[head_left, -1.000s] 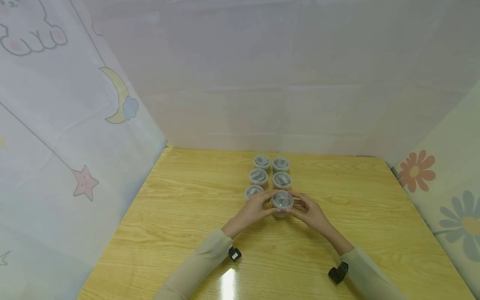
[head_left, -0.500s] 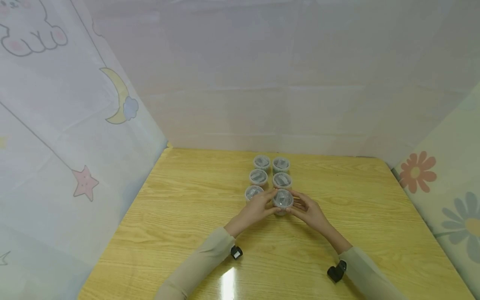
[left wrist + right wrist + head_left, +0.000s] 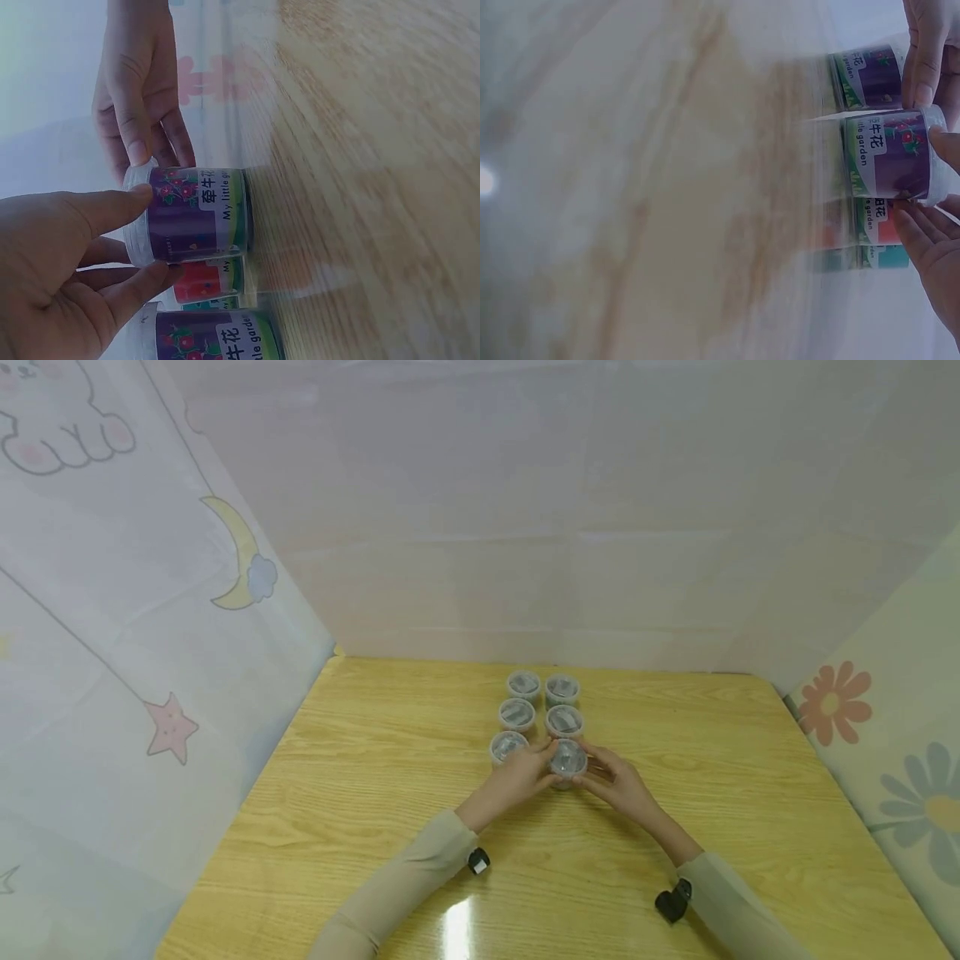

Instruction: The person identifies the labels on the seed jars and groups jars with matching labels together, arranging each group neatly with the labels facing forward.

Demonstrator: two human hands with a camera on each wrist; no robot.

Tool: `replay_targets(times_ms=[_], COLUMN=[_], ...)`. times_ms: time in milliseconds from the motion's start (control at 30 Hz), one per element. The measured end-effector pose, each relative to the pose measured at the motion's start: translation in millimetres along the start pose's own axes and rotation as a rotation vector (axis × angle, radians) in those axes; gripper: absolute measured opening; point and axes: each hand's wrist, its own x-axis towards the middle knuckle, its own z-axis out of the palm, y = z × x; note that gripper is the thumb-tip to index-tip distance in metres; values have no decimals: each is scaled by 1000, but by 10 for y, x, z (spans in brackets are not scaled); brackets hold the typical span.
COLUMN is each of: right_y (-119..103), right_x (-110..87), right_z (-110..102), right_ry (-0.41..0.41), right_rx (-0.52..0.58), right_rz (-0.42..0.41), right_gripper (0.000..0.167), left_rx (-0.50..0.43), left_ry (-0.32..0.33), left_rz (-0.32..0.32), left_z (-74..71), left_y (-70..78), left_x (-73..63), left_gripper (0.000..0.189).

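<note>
In the head view a clear round plant-kit tub stands upright at the near end of the right-hand row of tubs. Its purple label, reading "My little garden", shows in the left wrist view on the tub. My left hand holds it from the left, thumb and fingers at the lid end. From the right my right hand grips the same tub, thumb near, fingers behind. Close to my left hand is another purple-labelled tub, partly hidden by that hand.
Behind stand more lidded tubs in two rows, among them a middle right tub, a middle left tub and two at the back. They sit on a wood-grain table. A pale cloth wall rises behind.
The held tub has shifted slightly to the right, and my left hand has moved right with it. My right hand has stayed nearly in place; the other tubs look unmoved.
</note>
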Motion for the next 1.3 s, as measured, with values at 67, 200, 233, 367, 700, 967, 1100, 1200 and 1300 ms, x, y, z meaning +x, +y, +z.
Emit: replay_targets(times_ms=[67, 200, 233, 367, 700, 967, 1100, 1200, 1300], right_y=[97, 224, 219, 94, -153, -190, -226, -243, -254], right_x=[-7, -16, -14, -1, 38, 51, 65, 84, 108], right_z=[14, 29, 27, 5, -21, -44, -66, -81, -90], right_ry=[5, 8, 4, -6, -27, -10, -10, -13, -13], right_rx=[-9, -5, -7, -17, -46, -101, -116, -125, -142], right_rz=[3, 15, 16, 1, -4, -44, -67, -94, -119], right_gripper=[60, 61, 61, 61, 59, 58, 56, 54, 54], left_rx=[0, -14, -13, -4, -14, -100, -118, -110, -106], left_ry=[-1, 8, 10, 5, 23, 14, 28, 49, 70], left_rz=[3, 13, 13, -14, -11, -49, -45, -29, -3], left_z=[11, 15, 10, -9, -13, -43, -41, -45, -57], left_y=[2, 11, 16, 49, 44, 45, 25, 8, -10], left_x=[-7, -23, -25, -23, -36, -35, -16, -3, 2], left_gripper=[61, 61, 60, 60, 62, 58, 57, 55, 53])
